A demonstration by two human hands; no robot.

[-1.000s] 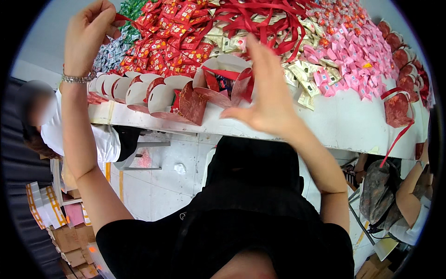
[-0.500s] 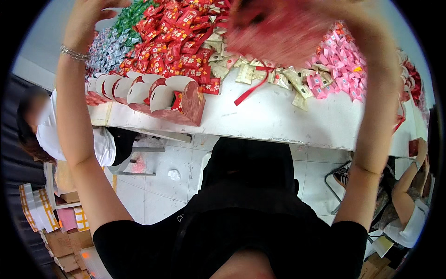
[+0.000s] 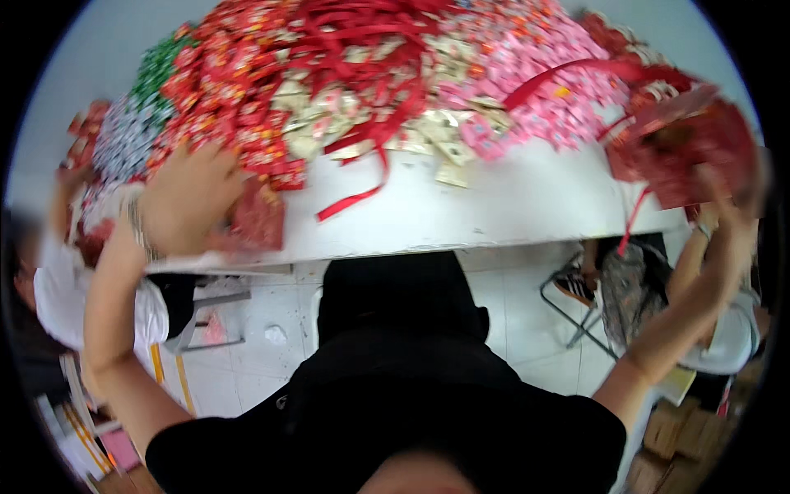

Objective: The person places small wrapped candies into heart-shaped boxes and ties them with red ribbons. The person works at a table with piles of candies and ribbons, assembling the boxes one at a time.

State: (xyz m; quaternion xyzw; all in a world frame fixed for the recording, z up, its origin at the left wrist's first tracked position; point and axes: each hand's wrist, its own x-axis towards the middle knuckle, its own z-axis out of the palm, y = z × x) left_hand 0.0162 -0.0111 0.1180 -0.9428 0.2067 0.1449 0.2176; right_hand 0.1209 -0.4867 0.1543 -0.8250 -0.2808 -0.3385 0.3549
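Note:
At the far right my right hand, smeared by motion, holds a dark red gift box beyond the table's edge. A red ribbon trails from the box toward the middle, and a thinner strip hangs below it. On the left, my left hand is over the row of open red boxes, its back toward me and its fingers hidden or blurred. One red box shows just beside that hand; whether I grip it cannot be made out.
Heaps of red packets, cream packets, pink packets, green packets and grey-blue packets cover the back of the white table. Loose red ribbons lie on top. People sit at left and right.
My right hand has carried the red gift box from above the middle heaps to the far right. My left hand has come down onto the row of boxes. The view has shifted.

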